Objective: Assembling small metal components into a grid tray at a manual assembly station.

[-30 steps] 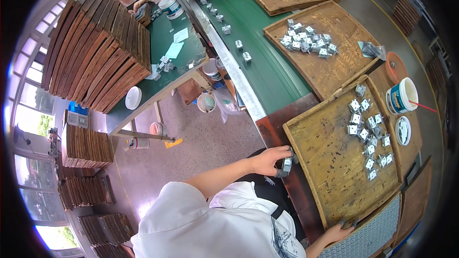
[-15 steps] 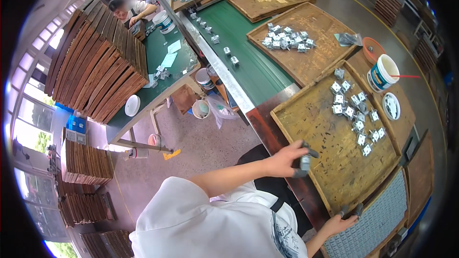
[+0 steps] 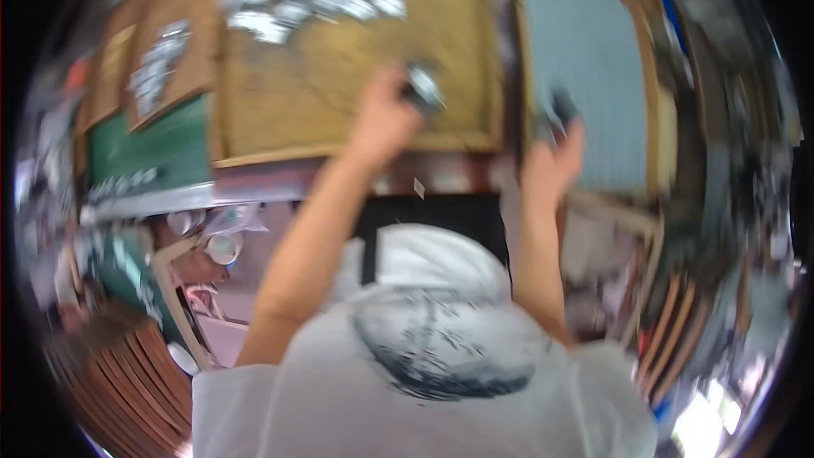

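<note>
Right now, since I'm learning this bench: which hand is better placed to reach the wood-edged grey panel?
Likely the right hand: it is at the grey panel's left edge. The left hand, over the yellowish wooden tray, appears to hold a small metal part.

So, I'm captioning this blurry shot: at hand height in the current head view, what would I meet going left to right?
Green surface → yellowish tray's left rim → left hand → shiny metal piece it holds → right hand → grey panel's right wooden edge.
</note>
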The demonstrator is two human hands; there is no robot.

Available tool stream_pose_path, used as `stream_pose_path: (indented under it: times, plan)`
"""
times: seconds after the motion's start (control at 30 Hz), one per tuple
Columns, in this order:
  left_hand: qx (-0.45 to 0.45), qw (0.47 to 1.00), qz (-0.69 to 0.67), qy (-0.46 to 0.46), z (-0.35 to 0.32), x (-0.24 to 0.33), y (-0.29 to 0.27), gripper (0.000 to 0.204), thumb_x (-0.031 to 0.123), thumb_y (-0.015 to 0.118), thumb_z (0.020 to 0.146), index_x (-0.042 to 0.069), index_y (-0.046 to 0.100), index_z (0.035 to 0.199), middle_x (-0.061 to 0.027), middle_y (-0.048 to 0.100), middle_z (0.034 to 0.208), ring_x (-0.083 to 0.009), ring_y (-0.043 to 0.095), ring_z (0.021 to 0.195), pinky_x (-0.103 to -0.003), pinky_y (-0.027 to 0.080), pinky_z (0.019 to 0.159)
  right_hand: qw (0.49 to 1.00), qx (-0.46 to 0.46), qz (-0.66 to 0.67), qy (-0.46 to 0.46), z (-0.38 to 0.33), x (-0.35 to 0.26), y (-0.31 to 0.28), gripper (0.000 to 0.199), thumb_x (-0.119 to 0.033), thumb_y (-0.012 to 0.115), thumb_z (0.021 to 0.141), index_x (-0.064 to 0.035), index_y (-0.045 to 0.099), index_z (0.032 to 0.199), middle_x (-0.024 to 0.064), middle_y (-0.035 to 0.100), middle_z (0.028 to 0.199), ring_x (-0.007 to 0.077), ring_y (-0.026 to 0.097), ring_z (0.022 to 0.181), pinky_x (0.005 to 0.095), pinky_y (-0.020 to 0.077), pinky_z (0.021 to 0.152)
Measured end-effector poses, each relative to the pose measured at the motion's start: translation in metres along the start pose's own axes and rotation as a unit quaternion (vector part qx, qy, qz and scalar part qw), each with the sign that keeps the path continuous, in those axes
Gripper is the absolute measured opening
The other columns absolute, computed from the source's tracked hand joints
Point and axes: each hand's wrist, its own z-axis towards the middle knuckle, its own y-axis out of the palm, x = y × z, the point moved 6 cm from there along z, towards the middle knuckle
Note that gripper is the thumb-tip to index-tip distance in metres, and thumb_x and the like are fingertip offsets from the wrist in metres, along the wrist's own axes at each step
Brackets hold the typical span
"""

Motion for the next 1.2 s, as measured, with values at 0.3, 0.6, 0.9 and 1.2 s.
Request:
stream_pose_path:
  times: [0.3,0.6,0.9,1.2]
  plan:
    - [-0.138,0.987,-0.075,-0.025,0.038,-0.002,0.058,0.041,0.0,0.065,0.077,0.003,0.061,0.118,-0.0057,0.066,0.098,-0.01,0.06,0.084,-0.025,0.049,0.077,0.988,0.099,0.07,0.094,0.001,0.048,-0.072,0.027,0.006,0.057,0.091,0.0032,0.06,0.118,0.0089,0.064,0.116,0.0155,0.059,0.106,0.0277,0.0484,0.093]
    - [-0.216,0.97,-0.015,-0.109,0.016,-0.02,0.091,0.045,-0.001,0.058,0.07,-0.003,0.055,0.115,-0.018,0.066,0.094,-0.0232,0.067,0.078,-0.034,0.052,0.072,0.991,0.097,0.04,0.081,0.023,0.052,-0.076,0.021,0.005,0.057,0.092,0.0039,0.064,0.112,0.0095,0.067,0.112,0.0156,0.06,0.104,0.0284,0.0485,0.094]
    - [-0.221,0.971,-0.066,-0.069,0.038,-0.011,0.101,0.04,-0.005,0.059,0.072,0.0,0.055,0.111,-0.019,0.063,0.097,-0.0319,0.066,0.086,-0.035,0.054,0.074,0.996,0.046,-0.065,-0.028,0.145,0.073,-0.082,0.023,0.001,0.059,0.09,0.0017,0.066,0.113,0.008,0.068,0.109,0.0121,0.061,0.099,0.0268,0.0487,0.089]
    - [-0.215,0.975,0.055,-0.002,0.033,0.01,0.093,0.056,-0.001,0.073,0.071,0.0,0.049,0.12,-0.0192,0.046,0.116,-0.0337,0.057,0.101,-0.035,0.057,0.078,0.97,0.008,-0.244,0.023,0.399,0.204,-0.048,0.037,-0.026,0.058,0.082,-0.0028,0.065,0.11,0.0221,0.067,0.103,0.0359,0.063,0.097,0.039,0.0478,0.085]
